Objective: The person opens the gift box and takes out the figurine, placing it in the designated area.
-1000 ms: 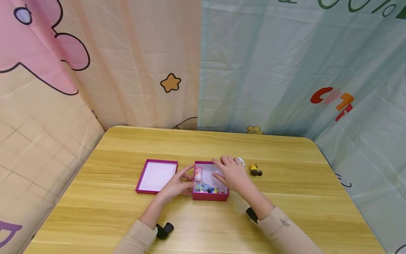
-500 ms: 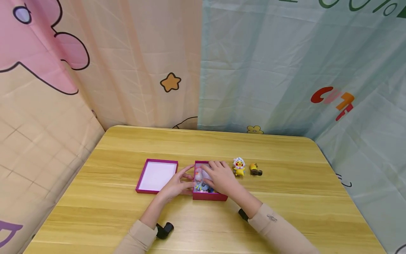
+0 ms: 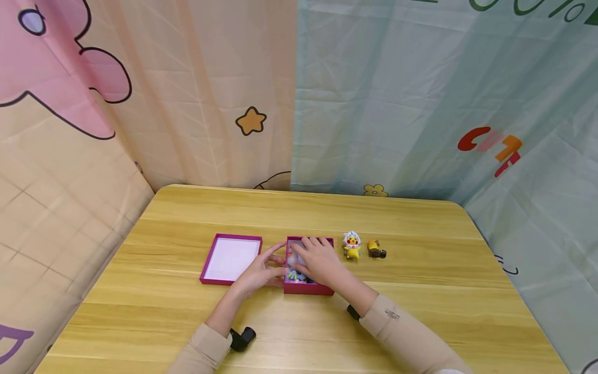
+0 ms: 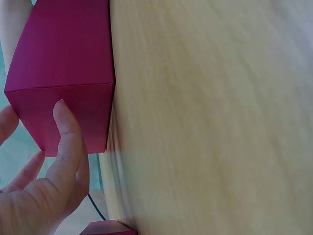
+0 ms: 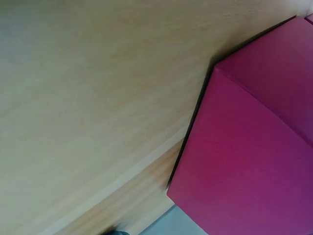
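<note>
Touching the box (image 3: 308,289), left grip (image 3: 258,271) is spread; right grip (image 3: 321,262), over it, is unclear.

The right hand (image 3: 321,262) hides part of the box (image 3: 308,289) and some of the toys (image 3: 295,275) in it, so you can't tell if it holds one. The sleeve (image 3: 408,335)'s mark (image 3: 391,314) is too small to read. The left wrist view cuts off the lid (image 4: 108,228).

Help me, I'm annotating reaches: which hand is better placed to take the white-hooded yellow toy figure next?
Probably the right hand: it is over the rectangular magenta box, nearer the yellow figure; the left hand is at the box's opposite side.
</note>
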The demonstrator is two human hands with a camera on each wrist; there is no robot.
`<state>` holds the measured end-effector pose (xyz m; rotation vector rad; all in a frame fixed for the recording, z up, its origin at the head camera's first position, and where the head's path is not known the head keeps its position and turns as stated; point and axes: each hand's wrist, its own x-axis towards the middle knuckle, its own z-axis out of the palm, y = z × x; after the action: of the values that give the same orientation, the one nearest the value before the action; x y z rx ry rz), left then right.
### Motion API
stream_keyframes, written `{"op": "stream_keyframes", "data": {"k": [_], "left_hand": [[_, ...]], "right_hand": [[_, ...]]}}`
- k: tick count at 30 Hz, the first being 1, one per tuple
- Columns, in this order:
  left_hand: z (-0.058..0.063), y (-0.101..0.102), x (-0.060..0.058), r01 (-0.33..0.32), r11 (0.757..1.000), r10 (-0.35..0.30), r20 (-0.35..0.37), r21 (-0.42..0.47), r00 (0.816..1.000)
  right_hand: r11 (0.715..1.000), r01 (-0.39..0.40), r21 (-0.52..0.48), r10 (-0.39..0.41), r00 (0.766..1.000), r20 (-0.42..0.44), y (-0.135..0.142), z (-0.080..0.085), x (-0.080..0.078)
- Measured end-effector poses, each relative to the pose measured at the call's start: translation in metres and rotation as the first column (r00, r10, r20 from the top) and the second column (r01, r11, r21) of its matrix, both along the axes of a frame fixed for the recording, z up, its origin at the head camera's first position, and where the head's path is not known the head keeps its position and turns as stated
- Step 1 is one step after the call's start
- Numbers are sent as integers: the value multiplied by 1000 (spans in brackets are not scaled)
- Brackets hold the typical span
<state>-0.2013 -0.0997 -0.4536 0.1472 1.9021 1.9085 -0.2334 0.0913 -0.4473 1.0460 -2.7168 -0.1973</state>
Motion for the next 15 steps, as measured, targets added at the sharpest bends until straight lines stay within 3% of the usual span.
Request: {"op": "stream_keyframes", "data": {"k": [15], "left_hand": [[0, 0, 0, 1, 1000, -1, 6, 2, 1000]], "right_hand": [[999, 13, 47, -14, 1000, 25, -4, 1, -2]]}}
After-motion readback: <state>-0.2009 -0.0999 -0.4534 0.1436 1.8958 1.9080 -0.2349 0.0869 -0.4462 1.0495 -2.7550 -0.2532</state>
